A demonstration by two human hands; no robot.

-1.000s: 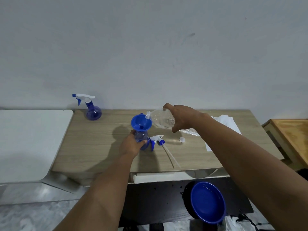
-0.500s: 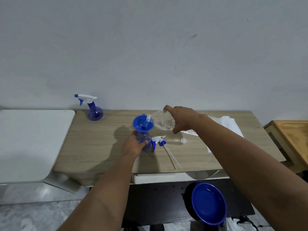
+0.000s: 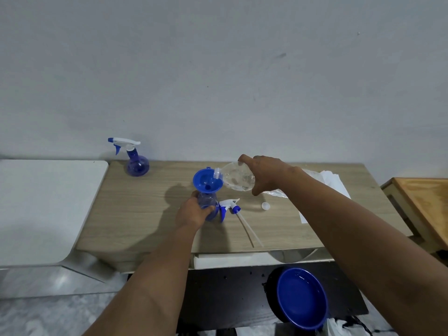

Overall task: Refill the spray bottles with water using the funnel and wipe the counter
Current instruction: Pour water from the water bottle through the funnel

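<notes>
A blue funnel (image 3: 207, 181) sits in the neck of an open blue spray bottle (image 3: 209, 203) near the middle of the wooden counter (image 3: 135, 214). My left hand (image 3: 192, 212) grips that bottle's body. My right hand (image 3: 263, 174) holds a clear plastic water bottle (image 3: 236, 177) tipped sideways, its mouth over the funnel's rim. The removed spray head (image 3: 229, 206) with its long tube lies just right of the bottle. A small white cap (image 3: 265, 206) lies further right. A second blue spray bottle (image 3: 135, 161), head on, stands at the back left.
White cloth or paper (image 3: 332, 180) lies at the counter's back right, partly behind my right arm. A white table (image 3: 43, 209) adjoins on the left, a wooden one (image 3: 426, 204) on the right. A blue bowl (image 3: 301, 298) holding water sits below the counter's front edge.
The view has shifted slightly. The clear bottle stays tipped at the funnel and both hands keep their grips.
</notes>
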